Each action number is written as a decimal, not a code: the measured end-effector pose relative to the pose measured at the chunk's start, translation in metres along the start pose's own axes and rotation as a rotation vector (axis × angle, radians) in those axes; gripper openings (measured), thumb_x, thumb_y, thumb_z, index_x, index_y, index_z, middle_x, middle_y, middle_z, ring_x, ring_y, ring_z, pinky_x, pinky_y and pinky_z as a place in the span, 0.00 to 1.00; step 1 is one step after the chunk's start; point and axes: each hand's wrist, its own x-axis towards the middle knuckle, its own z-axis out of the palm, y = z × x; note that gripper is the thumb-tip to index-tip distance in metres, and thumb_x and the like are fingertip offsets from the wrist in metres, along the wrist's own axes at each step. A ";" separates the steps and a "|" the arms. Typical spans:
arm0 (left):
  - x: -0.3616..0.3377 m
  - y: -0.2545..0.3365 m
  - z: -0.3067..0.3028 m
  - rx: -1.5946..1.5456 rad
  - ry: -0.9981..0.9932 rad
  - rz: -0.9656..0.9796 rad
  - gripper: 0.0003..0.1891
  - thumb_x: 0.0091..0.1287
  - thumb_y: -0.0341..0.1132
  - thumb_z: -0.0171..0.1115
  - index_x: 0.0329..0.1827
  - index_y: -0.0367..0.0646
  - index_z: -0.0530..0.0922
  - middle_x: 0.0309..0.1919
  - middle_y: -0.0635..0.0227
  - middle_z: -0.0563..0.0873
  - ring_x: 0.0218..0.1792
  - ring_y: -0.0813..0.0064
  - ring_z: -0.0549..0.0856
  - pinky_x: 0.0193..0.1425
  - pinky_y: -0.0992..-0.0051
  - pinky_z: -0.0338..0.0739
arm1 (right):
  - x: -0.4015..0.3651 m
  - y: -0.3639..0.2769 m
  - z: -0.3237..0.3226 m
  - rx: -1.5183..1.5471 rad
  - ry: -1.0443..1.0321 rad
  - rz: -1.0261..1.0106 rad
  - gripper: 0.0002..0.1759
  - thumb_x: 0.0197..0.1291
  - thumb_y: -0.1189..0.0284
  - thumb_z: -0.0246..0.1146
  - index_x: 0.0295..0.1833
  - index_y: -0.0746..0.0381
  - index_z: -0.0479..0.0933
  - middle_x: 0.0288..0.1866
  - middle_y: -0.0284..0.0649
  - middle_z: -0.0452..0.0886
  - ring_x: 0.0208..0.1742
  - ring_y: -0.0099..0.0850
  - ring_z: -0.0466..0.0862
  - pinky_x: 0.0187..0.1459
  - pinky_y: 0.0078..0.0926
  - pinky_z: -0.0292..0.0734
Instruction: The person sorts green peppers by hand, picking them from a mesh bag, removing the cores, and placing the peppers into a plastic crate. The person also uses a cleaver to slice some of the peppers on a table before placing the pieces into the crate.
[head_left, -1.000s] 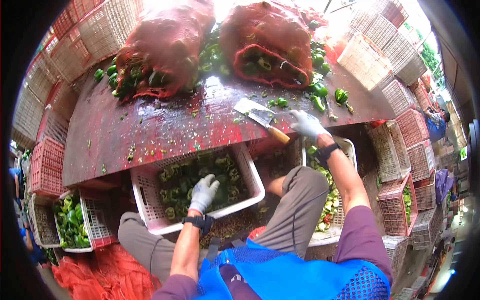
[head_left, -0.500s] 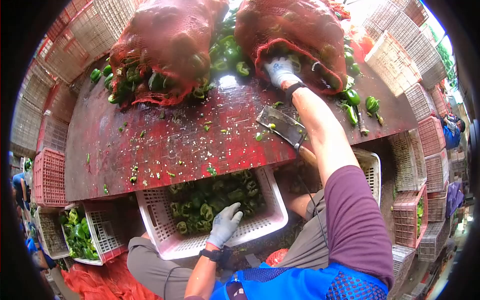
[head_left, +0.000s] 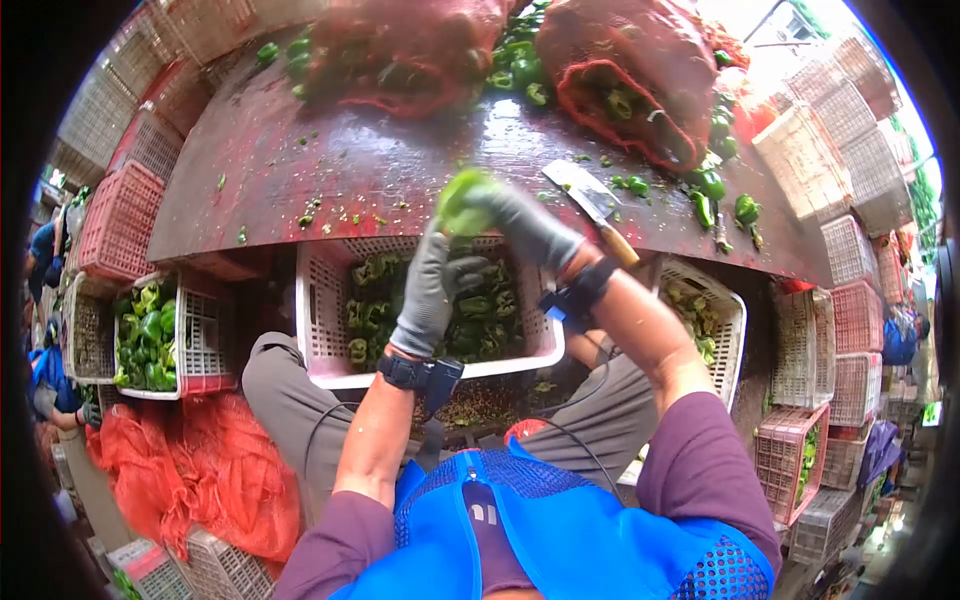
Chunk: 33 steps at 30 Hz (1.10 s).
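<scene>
Above the near edge of the table, my gloved right hand is closed around a bright green bell pepper, both smeared by motion. Just below the pepper is my gloved left hand, fingers apart, an upper fingertip right at the pepper's lower edge. Under both hands a white plastic crate sits between my legs, with many cut green peppers inside. A cleaver with a wooden handle lies flat on the tabletop to the right of my right hand.
Two red mesh sacks of peppers stand at the table's back, loose peppers between and beside them. Another white crate holds pale pieces at my right. A crate of peppers and red netting lie left. Stacked crates line both sides.
My right hand has left the right sack's mouth and come back over the crate with a green pepper. My left hand has risen toward it. The view has tipped lower.
</scene>
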 end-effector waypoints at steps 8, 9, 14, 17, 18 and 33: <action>-0.014 -0.058 -0.079 0.146 0.430 -0.241 0.44 0.71 0.50 0.60 0.84 0.52 0.45 0.67 0.60 0.73 0.54 0.62 0.81 0.52 0.60 0.79 | -0.037 0.017 -0.058 -1.554 0.290 -0.187 0.30 0.58 0.62 0.68 0.64 0.62 0.74 0.61 0.54 0.77 0.62 0.51 0.77 0.64 0.45 0.73; -0.016 -0.070 -0.087 0.153 0.456 -0.315 0.44 0.72 0.50 0.59 0.84 0.52 0.44 0.70 0.60 0.71 0.53 0.59 0.80 0.52 0.61 0.79 | -0.039 0.009 -0.082 -1.666 0.340 -0.175 0.29 0.58 0.62 0.68 0.63 0.62 0.74 0.61 0.53 0.77 0.63 0.51 0.77 0.64 0.44 0.73; -0.011 -0.102 -0.076 0.144 0.318 -0.483 0.31 0.75 0.47 0.57 0.77 0.43 0.62 0.65 0.54 0.75 0.40 0.68 0.86 0.42 0.70 0.83 | -0.008 -0.041 -0.219 -1.466 0.783 0.359 0.31 0.62 0.53 0.64 0.66 0.59 0.74 0.61 0.52 0.79 0.69 0.50 0.75 0.66 0.48 0.72; -0.009 -0.116 -0.069 0.226 0.178 -0.505 0.28 0.76 0.45 0.56 0.73 0.38 0.66 0.58 0.53 0.81 0.40 0.71 0.87 0.40 0.73 0.83 | 0.025 -0.076 -0.276 -1.351 1.083 0.446 0.36 0.62 0.46 0.63 0.67 0.60 0.74 0.67 0.52 0.77 0.71 0.46 0.74 0.69 0.47 0.70; -0.009 -0.119 -0.070 0.250 0.151 -0.508 0.29 0.76 0.46 0.56 0.73 0.38 0.67 0.59 0.52 0.81 0.39 0.71 0.87 0.40 0.75 0.82 | 0.038 -0.078 -0.293 -1.374 1.169 0.425 0.37 0.61 0.44 0.63 0.68 0.59 0.74 0.68 0.51 0.76 0.72 0.45 0.73 0.69 0.47 0.69; 0.011 -0.072 -0.059 -0.175 0.023 -0.550 0.38 0.76 0.65 0.42 0.77 0.44 0.61 0.60 0.54 0.80 0.41 0.65 0.87 0.39 0.73 0.81 | 0.032 -0.027 -0.177 -1.432 0.286 -0.653 0.09 0.58 0.73 0.68 0.45 0.55 0.83 0.46 0.47 0.85 0.48 0.48 0.83 0.48 0.42 0.79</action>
